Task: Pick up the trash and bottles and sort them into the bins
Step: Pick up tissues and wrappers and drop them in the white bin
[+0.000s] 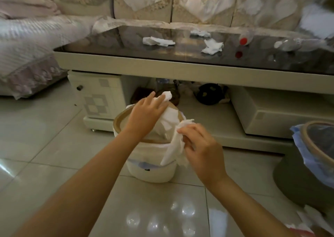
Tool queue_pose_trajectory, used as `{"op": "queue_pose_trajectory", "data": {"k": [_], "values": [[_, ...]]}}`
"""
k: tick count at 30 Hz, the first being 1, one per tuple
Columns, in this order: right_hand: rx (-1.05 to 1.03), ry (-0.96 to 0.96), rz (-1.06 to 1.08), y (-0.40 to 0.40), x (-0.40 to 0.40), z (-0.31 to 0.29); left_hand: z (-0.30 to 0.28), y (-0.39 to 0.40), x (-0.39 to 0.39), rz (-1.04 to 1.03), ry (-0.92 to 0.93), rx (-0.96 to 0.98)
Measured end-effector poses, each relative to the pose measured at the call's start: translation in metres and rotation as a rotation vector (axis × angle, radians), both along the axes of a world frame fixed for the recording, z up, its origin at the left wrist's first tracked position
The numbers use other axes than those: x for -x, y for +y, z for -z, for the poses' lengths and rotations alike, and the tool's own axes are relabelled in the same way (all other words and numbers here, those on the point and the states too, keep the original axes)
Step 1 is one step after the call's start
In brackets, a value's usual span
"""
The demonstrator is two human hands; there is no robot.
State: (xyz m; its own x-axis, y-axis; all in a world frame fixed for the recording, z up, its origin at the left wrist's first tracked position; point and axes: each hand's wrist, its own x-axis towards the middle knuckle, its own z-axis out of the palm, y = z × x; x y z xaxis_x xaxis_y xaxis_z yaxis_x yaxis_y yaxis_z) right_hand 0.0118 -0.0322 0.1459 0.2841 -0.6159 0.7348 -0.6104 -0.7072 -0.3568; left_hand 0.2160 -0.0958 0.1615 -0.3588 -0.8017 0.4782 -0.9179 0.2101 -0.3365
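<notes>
**Mia:** Where are the hands?

**Ben:** Both are over the white bin [151, 166] on the floor, in front of the coffee table [162, 68]. The bin has a tan rim.

**Mia:** What is the left hand [144, 117] doing?

**Ben:** It lies flat over the bin's mouth. Its fingers pinch a bit of white tissue [167, 95] at the tips. More white paper sits under the palm, in the mouth of the bin.

**Mia:** And the right hand [200, 148]?

**Ben:** Its fingers are curled around a crumpled tissue [173, 146]. The paper hangs down over the near side of the bin's rim.

**Mia:** Is there more trash?

**Ben:** Yes. Three crumpled tissues are on the dark, shiny table top: one on the left [158, 41], one in the middle [213, 45], and one farther back [199, 32].

**Mia:** Any bottles?

**Ben:** A clear bottle with a red cap [244, 40] is on the table, right of the tissues. Another clear bottle [292, 44] lies on its side near the right end. It is blurry.

**Mia:** Is there another bin?

**Ben:** Yes, a dark bin with a blue bag [307, 175] stands at the right edge, well apart from the white one.
</notes>
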Motion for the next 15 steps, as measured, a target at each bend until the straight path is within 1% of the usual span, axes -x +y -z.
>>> {"op": "queue_pose_trajectory", "data": {"k": [2,4,8,9,13,15], "values": [[0.022,-0.030,0.003,-0.017,-0.019,-0.012,0.009,-0.009,-0.013,-0.102,-0.052,-0.029],[0.038,-0.056,-0.002,-0.034,-0.039,-0.022,0.012,-0.010,-0.026,-0.144,-0.032,-0.018],[0.067,-0.021,-0.001,-0.070,-0.081,-0.024,0.016,-0.004,-0.050,-0.143,0.045,-0.004],[0.055,0.040,-0.002,-0.078,-0.088,-0.021,0.017,-0.001,-0.055,-0.139,0.058,-0.011],[0.011,0.425,-0.035,-0.093,-0.100,0.009,0.025,0.007,-0.069,-0.160,0.068,-0.059],[0.001,0.493,-0.021,-0.089,-0.097,0.019,0.029,0.009,-0.072,-0.159,0.066,-0.078]]}}
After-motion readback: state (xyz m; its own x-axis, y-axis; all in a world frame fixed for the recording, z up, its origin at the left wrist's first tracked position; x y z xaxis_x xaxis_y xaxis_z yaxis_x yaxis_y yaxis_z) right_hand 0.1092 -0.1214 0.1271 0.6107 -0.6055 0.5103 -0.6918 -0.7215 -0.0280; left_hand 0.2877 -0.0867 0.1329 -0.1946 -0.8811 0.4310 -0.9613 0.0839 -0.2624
